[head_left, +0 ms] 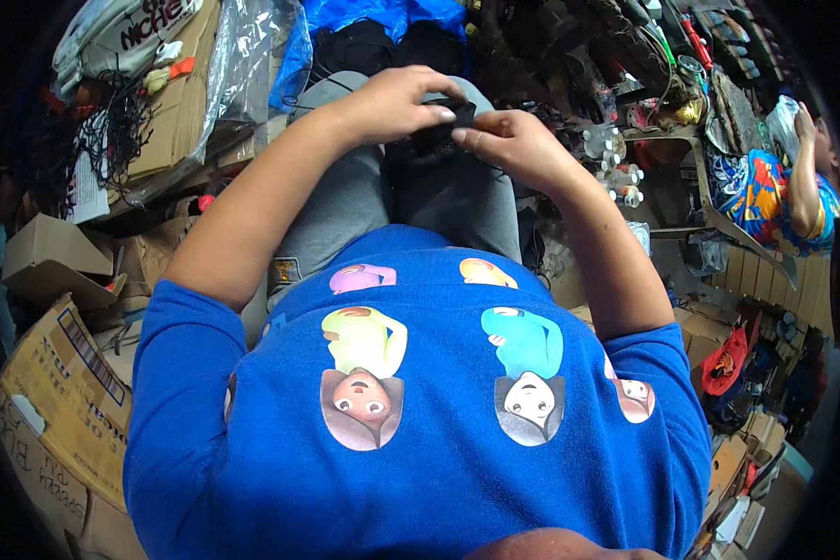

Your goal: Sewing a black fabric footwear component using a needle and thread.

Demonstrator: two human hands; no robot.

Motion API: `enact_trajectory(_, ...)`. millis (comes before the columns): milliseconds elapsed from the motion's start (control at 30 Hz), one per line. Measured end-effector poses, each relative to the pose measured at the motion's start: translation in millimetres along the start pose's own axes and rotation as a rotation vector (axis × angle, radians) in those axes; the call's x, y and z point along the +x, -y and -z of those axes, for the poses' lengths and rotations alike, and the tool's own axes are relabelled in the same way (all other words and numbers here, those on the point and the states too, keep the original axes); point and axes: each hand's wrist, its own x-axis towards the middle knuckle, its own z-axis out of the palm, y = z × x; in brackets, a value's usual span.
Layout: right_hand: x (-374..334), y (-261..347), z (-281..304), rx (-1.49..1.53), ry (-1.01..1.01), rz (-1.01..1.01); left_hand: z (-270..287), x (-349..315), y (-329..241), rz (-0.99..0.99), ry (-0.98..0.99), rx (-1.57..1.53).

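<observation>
Over my lap, a small black piece (441,133) is held between my two hands. Its kind is hard to make out against the dark gap between my legs. My left hand (403,105) comes from the left, its thumb and fingers closed on the piece's near-left side. From the right, my right hand (516,145) pinches its right edge between thumb and curled fingers. A thin dark cord (319,86) runs beside my left wrist, over the grey trousers (341,196).
Several small clear bottles (616,173) stand right of my knees. Black cords (112,131) and flat cardboard (173,131) lie at the left, near an open carton (56,252). A cluttered bench (667,140) fills the right. Beyond it sits another person in a patterned shirt (765,196).
</observation>
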Motion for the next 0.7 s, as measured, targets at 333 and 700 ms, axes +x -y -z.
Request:
enact_trajectory(333, -39, -6, 0, 0.065, -0.044, 0.004, 4, 29, -19, 0.15, 0.325, -0.158)
enact_trajectory(700, -53, 5, 18, -0.13, -0.277, 0.285, 18, 29, 5, 0.202, 0.428, -0.419)
